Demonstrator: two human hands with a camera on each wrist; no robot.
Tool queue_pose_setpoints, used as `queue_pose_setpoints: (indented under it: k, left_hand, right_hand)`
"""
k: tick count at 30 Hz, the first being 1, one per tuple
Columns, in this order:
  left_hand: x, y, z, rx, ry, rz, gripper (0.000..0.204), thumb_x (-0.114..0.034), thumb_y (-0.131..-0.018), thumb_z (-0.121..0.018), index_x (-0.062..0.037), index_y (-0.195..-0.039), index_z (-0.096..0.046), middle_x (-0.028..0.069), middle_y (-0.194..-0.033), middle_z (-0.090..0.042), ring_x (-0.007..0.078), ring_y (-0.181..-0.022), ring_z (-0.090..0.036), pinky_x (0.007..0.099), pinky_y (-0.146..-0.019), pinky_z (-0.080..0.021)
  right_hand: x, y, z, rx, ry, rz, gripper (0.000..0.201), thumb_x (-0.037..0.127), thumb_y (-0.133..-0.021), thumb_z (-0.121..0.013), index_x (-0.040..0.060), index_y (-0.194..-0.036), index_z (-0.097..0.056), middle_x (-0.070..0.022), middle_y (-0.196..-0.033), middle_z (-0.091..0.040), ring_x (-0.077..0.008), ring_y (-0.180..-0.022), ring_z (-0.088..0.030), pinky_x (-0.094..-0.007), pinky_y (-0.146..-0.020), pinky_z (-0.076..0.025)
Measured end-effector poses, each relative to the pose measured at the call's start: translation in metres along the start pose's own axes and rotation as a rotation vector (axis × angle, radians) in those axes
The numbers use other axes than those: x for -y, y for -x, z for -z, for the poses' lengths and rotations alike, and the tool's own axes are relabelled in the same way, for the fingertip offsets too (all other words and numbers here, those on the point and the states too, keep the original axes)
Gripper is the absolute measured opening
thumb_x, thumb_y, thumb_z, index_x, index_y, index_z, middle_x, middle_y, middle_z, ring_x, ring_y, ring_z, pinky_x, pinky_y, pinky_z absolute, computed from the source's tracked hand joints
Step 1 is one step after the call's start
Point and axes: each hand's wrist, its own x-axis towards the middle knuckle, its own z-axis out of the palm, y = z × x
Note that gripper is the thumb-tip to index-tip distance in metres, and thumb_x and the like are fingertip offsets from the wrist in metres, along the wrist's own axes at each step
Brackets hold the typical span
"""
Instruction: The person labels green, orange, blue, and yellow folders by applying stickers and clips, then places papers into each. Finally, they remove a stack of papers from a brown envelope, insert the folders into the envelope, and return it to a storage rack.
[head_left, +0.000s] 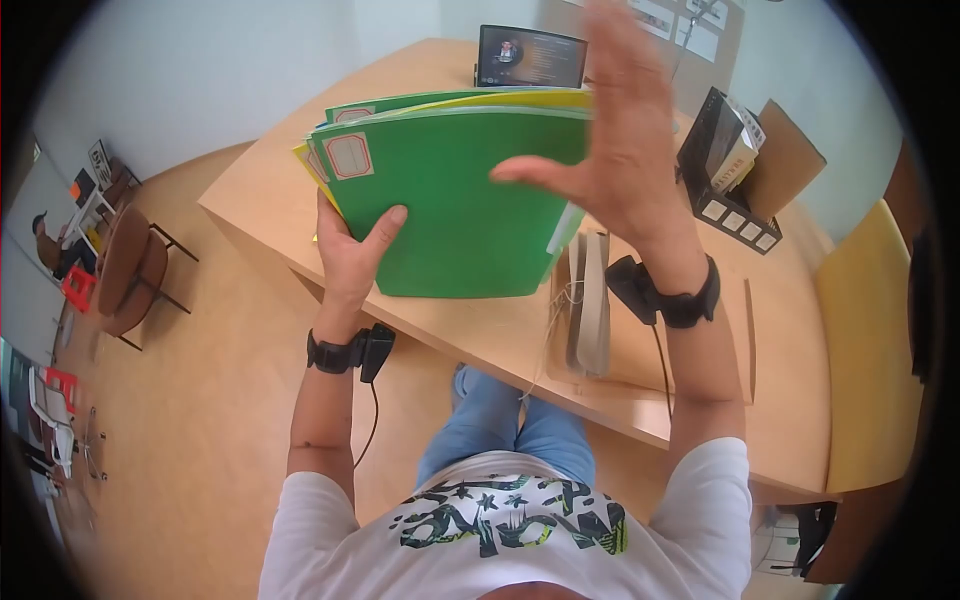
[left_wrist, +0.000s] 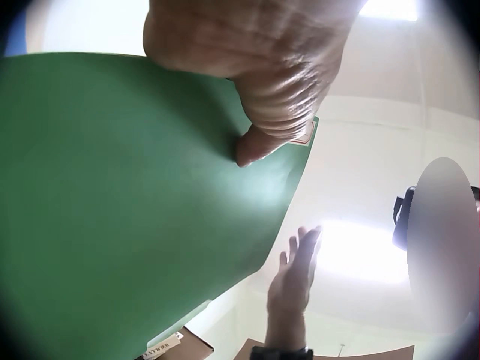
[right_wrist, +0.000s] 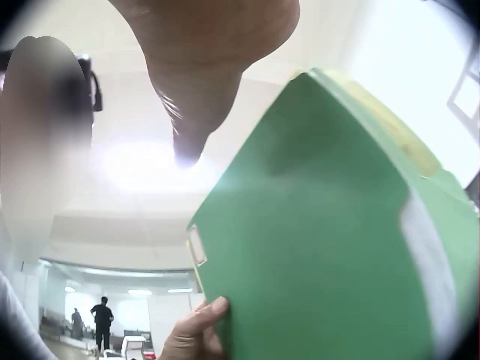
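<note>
A stack of green and yellow folders (head_left: 460, 200) stands upright over the desk's near edge, a white label on the front one's upper left corner. My left hand (head_left: 352, 255) grips the stack at its lower left, thumb across the front cover and fingers behind. In the left wrist view that thumb presses on the green cover (left_wrist: 135, 195). My right hand (head_left: 635, 150) is raised at the stack's upper right, fingers straight and thumb spread, holding nothing. The right wrist view shows it apart from the folders (right_wrist: 315, 202).
Right of the folders, brown paper envelopes (head_left: 640, 350) with string lie on the desk (head_left: 790, 380). A black file box (head_left: 735, 215) with books stands at the back right, a small screen (head_left: 530, 58) at the back. Chairs and a seated person are far left.
</note>
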Motion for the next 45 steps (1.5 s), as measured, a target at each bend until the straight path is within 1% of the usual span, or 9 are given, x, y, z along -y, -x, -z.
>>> queue_pose_setpoints:
  k: [2, 11, 14, 17, 21, 24, 30, 33, 45]
  left_hand:
    - [-0.002, 0.0, 0.0, -0.005, -0.013, -0.026, 0.072, -0.017, -0.079, -0.077, -0.0001, -0.133, -0.032, 0.012, -0.123, -0.049, 0.0192, -0.113, -0.05, 0.0328, -0.095, -0.044]
    - [-0.016, -0.015, -0.008, -0.059, -0.043, -0.193, 0.074, -0.026, -0.087, -0.069, 0.0014, -0.14, -0.026, 0.0134, -0.129, -0.043, 0.02, -0.119, -0.044, 0.034, -0.099, -0.039]
    - [-0.015, -0.017, -0.011, -0.083, -0.062, -0.177, 0.061, -0.026, -0.091, -0.063, 0.0012, -0.136, -0.032, 0.0107, -0.122, -0.049, 0.0166, -0.113, -0.048, 0.0306, -0.094, -0.041]
    - [-0.01, -0.015, -0.009, -0.109, 0.002, -0.117, 0.046, -0.024, -0.094, -0.06, 0.0008, -0.128, -0.041, 0.0068, -0.111, -0.055, 0.012, -0.101, -0.052, 0.0261, -0.086, -0.044]
    - [-0.004, -0.018, -0.006, -0.119, 0.018, -0.112, 0.033, -0.022, -0.093, -0.062, -0.0014, -0.115, -0.048, 0.0027, -0.101, -0.059, 0.0082, -0.09, -0.054, 0.0228, -0.079, -0.044]
    - [-0.004, -0.013, -0.003, -0.096, 0.012, -0.098, 0.039, -0.022, -0.092, -0.064, -0.0019, -0.12, -0.046, 0.0029, -0.103, -0.058, 0.0101, -0.092, -0.054, 0.024, -0.081, -0.044]
    - [0.057, 0.028, 0.011, -0.15, -0.173, 0.095, 0.046, -0.028, -0.085, -0.072, 0.0014, -0.116, -0.055, 0.0036, -0.103, -0.062, 0.013, -0.094, -0.055, 0.0266, -0.085, -0.043]
    - [0.041, 0.024, 0.009, -0.221, -0.184, 0.087, 0.044, -0.03, -0.083, -0.074, 0.0014, -0.11, -0.06, 0.0033, -0.103, -0.063, 0.0129, -0.095, -0.055, 0.0269, -0.085, -0.043]
    - [0.055, 0.03, 0.027, 0.003, 0.08, 0.238, 0.033, -0.023, -0.088, -0.068, 0.0003, -0.11, -0.061, 0.0031, -0.104, -0.063, 0.0124, -0.093, -0.056, 0.0273, -0.085, -0.044]
  right_hand:
    - [0.009, -0.003, -0.005, 0.319, -0.04, 0.069, 0.097, 0.061, -0.068, -0.069, 0.0017, -0.138, -0.037, -0.0186, -0.128, -0.049, -0.0348, -0.119, -0.046, -0.045, -0.1, -0.036]
    - [-0.006, 0.002, -0.009, 0.29, -0.09, 0.049, 0.099, 0.059, -0.064, -0.074, 0.0006, -0.135, -0.039, -0.0195, -0.124, -0.051, -0.0368, -0.117, -0.048, -0.0437, -0.1, -0.037]
    - [-0.033, 0.016, -0.002, -0.045, -0.2, -0.238, 0.107, 0.059, -0.061, -0.078, -0.0019, -0.137, -0.034, -0.0207, -0.129, -0.049, -0.036, -0.123, -0.045, -0.0423, -0.104, -0.034]
    - [-0.061, 0.071, -0.042, -0.195, -0.778, -0.656, 0.113, 0.052, -0.059, -0.083, -0.0034, -0.14, -0.028, -0.0219, -0.133, -0.046, -0.0327, -0.128, -0.041, -0.0399, -0.109, -0.03]
    - [-0.028, 0.105, -0.066, 0.227, -1.214, -1.001, 0.097, 0.034, -0.066, -0.085, -0.0006, -0.14, -0.031, -0.0189, -0.129, -0.049, -0.0269, -0.125, -0.045, -0.0369, -0.105, -0.037]
    - [-0.009, 0.113, -0.068, 0.26, -1.32, -1.086, 0.073, 0.031, -0.074, -0.08, 0.0006, -0.13, -0.044, -0.0116, -0.12, -0.057, -0.0206, -0.112, -0.054, -0.0331, -0.1, -0.039]
    - [0.003, 0.129, -0.075, 0.179, -1.367, -1.132, 0.05, 0.027, -0.078, -0.077, 0.0025, -0.116, -0.055, -0.005, -0.102, -0.063, -0.0133, -0.092, -0.061, -0.0264, -0.078, -0.049]
    - [0.01, 0.117, -0.061, 0.127, -1.427, -1.14, 0.041, 0.025, -0.08, -0.076, 0.0017, -0.109, -0.06, -0.0028, -0.094, -0.065, -0.011, -0.085, -0.06, -0.0263, -0.072, -0.049]
    - [-0.003, 0.133, -0.069, 0.288, -1.425, -1.169, 0.048, 0.026, -0.077, -0.079, 0.0004, -0.113, -0.06, -0.0085, -0.101, -0.066, -0.0165, -0.09, -0.064, -0.0288, -0.081, -0.052]
